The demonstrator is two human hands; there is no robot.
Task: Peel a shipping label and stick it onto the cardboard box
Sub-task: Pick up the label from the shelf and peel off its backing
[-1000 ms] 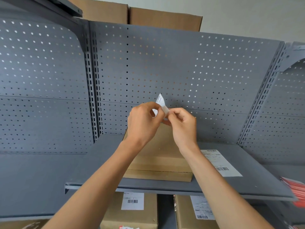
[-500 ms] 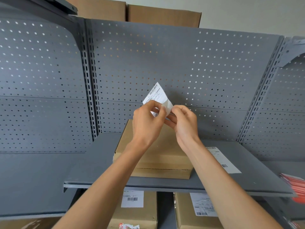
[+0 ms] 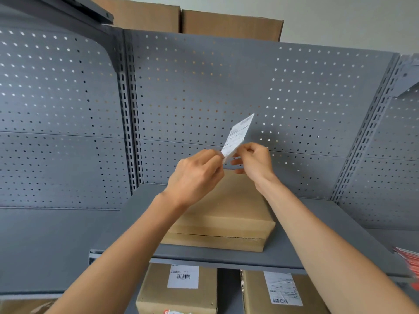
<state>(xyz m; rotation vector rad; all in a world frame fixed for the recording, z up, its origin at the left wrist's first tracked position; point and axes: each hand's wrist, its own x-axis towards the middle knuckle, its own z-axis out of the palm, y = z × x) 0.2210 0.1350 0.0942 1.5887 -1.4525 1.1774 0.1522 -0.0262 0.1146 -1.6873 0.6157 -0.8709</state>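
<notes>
A white shipping label [image 3: 238,135] with printed text stands tilted in the air, held at its lower end by both hands. My left hand [image 3: 196,175] pinches its lower left corner. My right hand [image 3: 255,163] pinches the lower right edge beside it. Below the hands, a flat brown cardboard box [image 3: 226,220] lies on the grey metal shelf [image 3: 317,223]. The box top shows no label; my forearms hide parts of it.
A grey perforated back panel [image 3: 204,87] rises behind the shelf. Two labelled cardboard boxes [image 3: 181,288] [image 3: 281,291] stand under the shelf. Large boxes [image 3: 226,23] sit on top of the unit. Red printed packets [image 3: 408,257] lie at the right edge.
The label has turned and now sticks up further to the right, more of it showing. Both hands have moved slightly apart. The loose label on the shelf's right is now hidden behind my right forearm.
</notes>
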